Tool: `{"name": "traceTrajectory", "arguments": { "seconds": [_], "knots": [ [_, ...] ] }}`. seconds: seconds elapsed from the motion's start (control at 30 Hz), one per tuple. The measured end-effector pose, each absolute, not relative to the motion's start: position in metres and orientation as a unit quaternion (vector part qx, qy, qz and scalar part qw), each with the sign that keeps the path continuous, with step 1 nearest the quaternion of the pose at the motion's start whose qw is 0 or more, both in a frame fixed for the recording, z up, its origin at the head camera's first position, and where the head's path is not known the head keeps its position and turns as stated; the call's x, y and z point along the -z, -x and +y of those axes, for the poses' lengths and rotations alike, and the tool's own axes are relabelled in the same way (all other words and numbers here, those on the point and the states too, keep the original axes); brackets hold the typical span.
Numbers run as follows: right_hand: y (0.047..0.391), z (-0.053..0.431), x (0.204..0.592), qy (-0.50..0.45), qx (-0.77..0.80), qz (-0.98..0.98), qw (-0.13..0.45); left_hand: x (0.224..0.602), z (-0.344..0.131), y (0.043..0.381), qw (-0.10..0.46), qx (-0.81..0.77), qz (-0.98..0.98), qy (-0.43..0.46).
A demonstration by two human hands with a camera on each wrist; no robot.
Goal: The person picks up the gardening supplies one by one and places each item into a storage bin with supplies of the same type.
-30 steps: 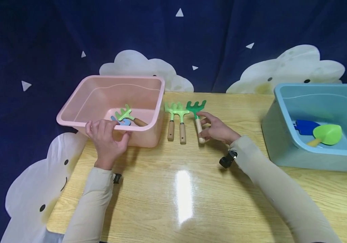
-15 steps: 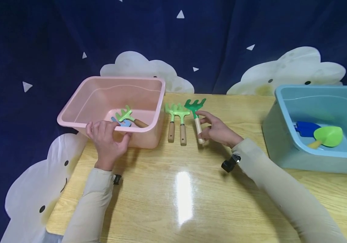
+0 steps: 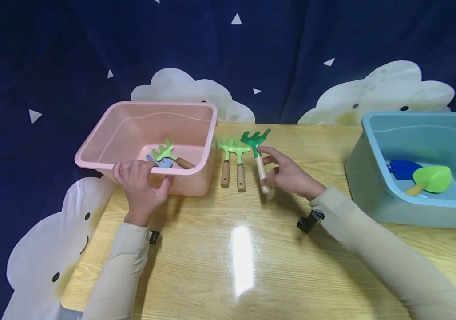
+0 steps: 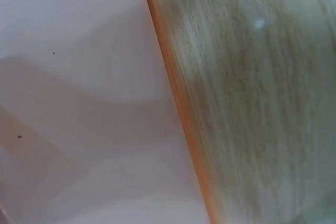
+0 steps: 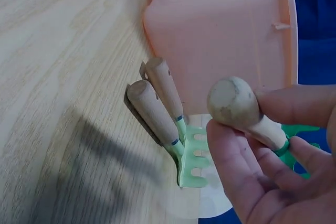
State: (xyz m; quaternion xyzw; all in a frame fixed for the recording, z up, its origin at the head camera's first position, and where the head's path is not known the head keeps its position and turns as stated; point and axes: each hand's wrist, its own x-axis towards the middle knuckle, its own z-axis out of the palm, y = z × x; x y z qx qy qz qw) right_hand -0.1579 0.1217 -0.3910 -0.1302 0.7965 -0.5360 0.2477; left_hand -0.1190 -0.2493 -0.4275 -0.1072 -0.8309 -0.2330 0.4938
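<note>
My left hand [image 3: 141,191] grips the near rim of the pink bin [image 3: 208,146], fingers over the edge and thumb outside. In the bin lie a light green hand rake [image 3: 164,151] and a blue tool [image 3: 165,163]. My right hand [image 3: 289,177] pinches the pale wooden handle of a dark green hand rake [image 3: 255,139], tines pointing away from me. The right wrist view shows the handle's rounded end [image 5: 231,100] between thumb and fingers. Just left of it, two light green rakes [image 3: 241,175] with brown handles lie side by side on the table.
A blue bin [image 3: 415,213] stands on the right, holding a dark blue tool head [image 3: 403,170] and a light green trowel [image 3: 433,178]. The wooden table [image 3: 196,266] reaches back to a dark blue curtain [image 3: 275,44] with clouds.
The dark green rake has turned slightly, its tines shifting left and its handle end moving a little toward me. My right wrist has drawn slightly right and nearer. The left hand stays on the rim.
</note>
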Motion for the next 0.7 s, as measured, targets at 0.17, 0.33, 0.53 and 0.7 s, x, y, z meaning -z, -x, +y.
{"name": "traceTrajectory", "arguments": {
  "seconds": [0.17, 0.33, 0.53, 0.7],
  "knots": [
    [0.151, 0.119, 0.384, 0.129, 0.522, 0.808, 0.241, 0.429, -0.249, 0.118, 0.495, 0.238, -0.829, 0.107],
    [0.144, 0.119, 0.379, 0.139, 0.496, 0.827, 0.224, 0.429, -0.248, 0.119, 0.492, 0.233, -0.832, 0.108],
    [0.137, 0.120, 0.372, 0.160, 0.490, 0.830, 0.214, 0.429, -0.247, 0.118, 0.492, 0.230, -0.833, 0.106],
    [0.134, 0.119, 0.364, 0.179, 0.484, 0.831, 0.207, 0.427, -0.248, 0.117, 0.490, 0.231, -0.834, 0.105]
  ]
}}
